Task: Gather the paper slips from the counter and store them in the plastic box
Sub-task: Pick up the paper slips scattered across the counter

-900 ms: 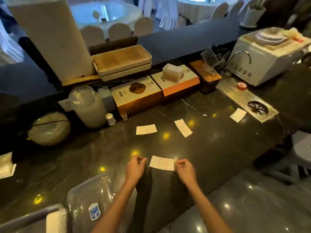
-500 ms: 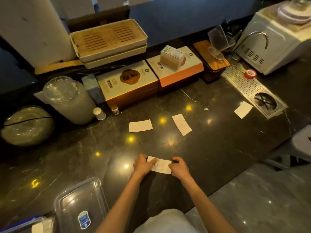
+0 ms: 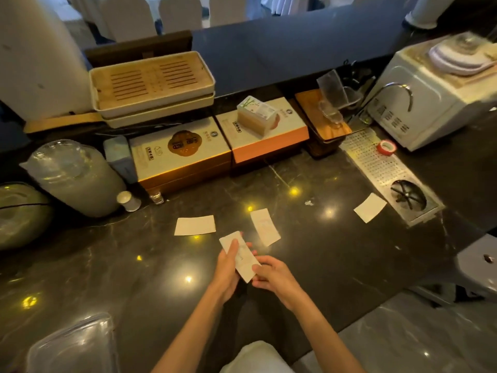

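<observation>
Both hands pinch one paper slip (image 3: 240, 256) above the dark desk (image 3: 336, 265): left hand (image 3: 227, 267) along its side, right hand (image 3: 274, 275) at its near end. Three more slips lie beyond it: one (image 3: 195, 225) just left, one (image 3: 265, 230) just right, one (image 3: 370, 207) far right. One clear plastic box (image 3: 72, 345) sits near-left of it.

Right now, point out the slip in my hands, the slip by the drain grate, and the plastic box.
held slip (image 3: 242, 255): head view, middle.
slip by grate (image 3: 370, 207): head view, middle.
plastic box (image 3: 72, 345): head view, clear lid.
</observation>
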